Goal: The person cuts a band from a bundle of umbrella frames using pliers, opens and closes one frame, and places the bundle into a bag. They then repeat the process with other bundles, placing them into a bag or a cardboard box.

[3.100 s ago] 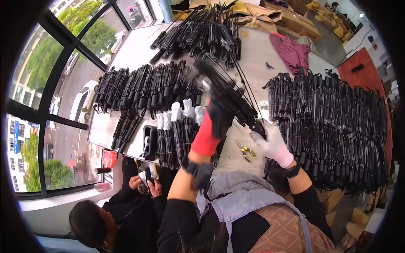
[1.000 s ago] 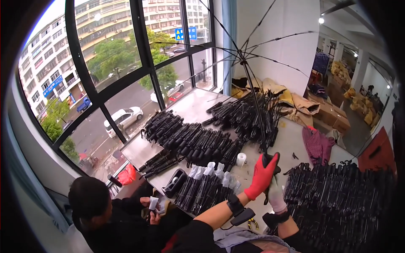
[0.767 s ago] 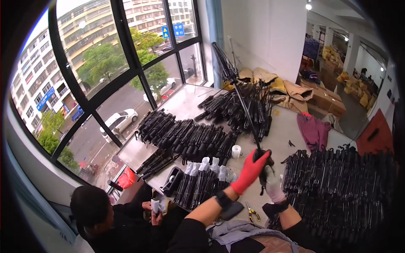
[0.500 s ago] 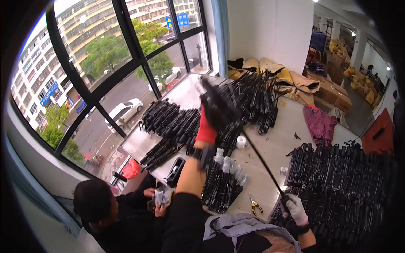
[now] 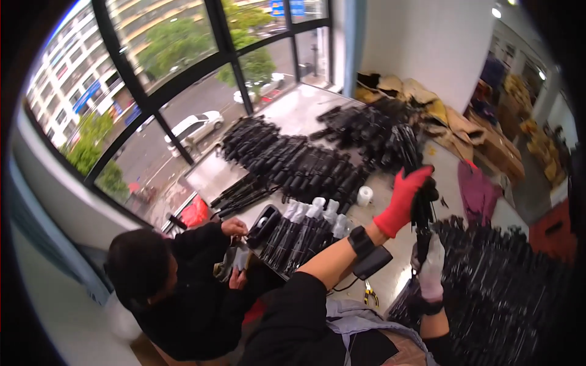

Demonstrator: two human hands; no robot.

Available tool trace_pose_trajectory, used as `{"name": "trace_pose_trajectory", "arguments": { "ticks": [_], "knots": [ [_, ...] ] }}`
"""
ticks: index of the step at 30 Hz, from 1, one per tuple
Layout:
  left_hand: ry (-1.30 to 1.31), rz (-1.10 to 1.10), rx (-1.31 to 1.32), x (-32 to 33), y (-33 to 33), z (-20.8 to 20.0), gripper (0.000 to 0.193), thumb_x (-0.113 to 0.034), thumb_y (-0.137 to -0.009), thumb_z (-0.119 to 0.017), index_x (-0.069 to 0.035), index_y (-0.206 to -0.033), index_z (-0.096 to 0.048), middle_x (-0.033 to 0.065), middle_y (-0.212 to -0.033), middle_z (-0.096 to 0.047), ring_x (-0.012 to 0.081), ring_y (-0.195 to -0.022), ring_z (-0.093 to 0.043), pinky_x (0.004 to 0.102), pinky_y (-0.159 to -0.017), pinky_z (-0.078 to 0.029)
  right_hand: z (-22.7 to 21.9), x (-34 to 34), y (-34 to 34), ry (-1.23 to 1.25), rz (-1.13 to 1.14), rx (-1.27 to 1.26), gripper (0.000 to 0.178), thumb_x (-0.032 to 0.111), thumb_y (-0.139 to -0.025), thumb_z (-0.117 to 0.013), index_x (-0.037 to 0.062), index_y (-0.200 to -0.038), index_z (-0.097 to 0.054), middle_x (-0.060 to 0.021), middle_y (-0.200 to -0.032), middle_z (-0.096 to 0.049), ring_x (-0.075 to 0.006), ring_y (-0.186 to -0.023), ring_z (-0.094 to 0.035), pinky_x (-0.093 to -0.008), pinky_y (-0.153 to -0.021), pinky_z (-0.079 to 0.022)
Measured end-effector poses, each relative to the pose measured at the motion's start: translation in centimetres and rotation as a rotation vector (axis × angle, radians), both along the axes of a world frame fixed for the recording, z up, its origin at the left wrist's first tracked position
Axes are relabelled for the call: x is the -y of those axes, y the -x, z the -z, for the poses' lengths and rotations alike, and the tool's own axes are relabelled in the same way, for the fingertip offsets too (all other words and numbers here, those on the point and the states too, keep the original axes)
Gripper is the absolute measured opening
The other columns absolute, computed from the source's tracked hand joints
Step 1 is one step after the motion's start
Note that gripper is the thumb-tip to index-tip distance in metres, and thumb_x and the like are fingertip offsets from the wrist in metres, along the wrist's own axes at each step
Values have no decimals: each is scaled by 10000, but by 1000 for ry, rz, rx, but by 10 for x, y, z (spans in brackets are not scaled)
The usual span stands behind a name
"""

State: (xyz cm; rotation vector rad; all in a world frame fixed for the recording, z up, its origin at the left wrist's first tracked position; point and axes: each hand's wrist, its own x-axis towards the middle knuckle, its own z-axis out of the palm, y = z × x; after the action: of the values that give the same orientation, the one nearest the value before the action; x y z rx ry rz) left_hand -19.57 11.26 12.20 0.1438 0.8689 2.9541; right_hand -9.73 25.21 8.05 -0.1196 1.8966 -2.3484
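My left hand, in a red glove, grips the top of a folded black umbrella frame held upright over the table. My right hand, in a white glove, holds the lower end of the same frame. A black device with a cable is strapped to my left wrist. A large heap of black umbrella frames lies right of my hands.
More piles of black frames cover the grey table toward the window. White-tipped frames, a tape roll and yellow pliers lie nearby. Another person crouches at lower left, handling something small. Cardboard lies at the back.
The umbrella frame stood open overhead a second ago; it has since been collapsed and brought down. My left hand slid down the shaft toward my right hand, and the view tilted downward.
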Motion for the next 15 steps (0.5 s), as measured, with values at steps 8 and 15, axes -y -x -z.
{"name": "trace_pose_trajectory", "arguments": {
  "ticks": [8,15],
  "knots": [
    [1,60,-57,14,-11,4,289,-201,-858,-703,-49,-1069,-576,52,-821,-606,175,-660,-620,341,-619,-545,12,13,4,37,-192,-29,329,302,-1003,-454,21,-1156,-533,-22,-673,-487,-80,-482,-410,-223,-428,-325],
    [-171,-238,-11,-31,-16,33,379,-345,-906,-653,-60,-1130,-543,43,-808,-602,142,-629,-601,276,-599,-523,43,17,48,-563,286,-707,340,275,-1013,-435,-7,-1188,-510,-27,-743,-526,-117,-572,-477,-247,-519,-395]
  ]
}}
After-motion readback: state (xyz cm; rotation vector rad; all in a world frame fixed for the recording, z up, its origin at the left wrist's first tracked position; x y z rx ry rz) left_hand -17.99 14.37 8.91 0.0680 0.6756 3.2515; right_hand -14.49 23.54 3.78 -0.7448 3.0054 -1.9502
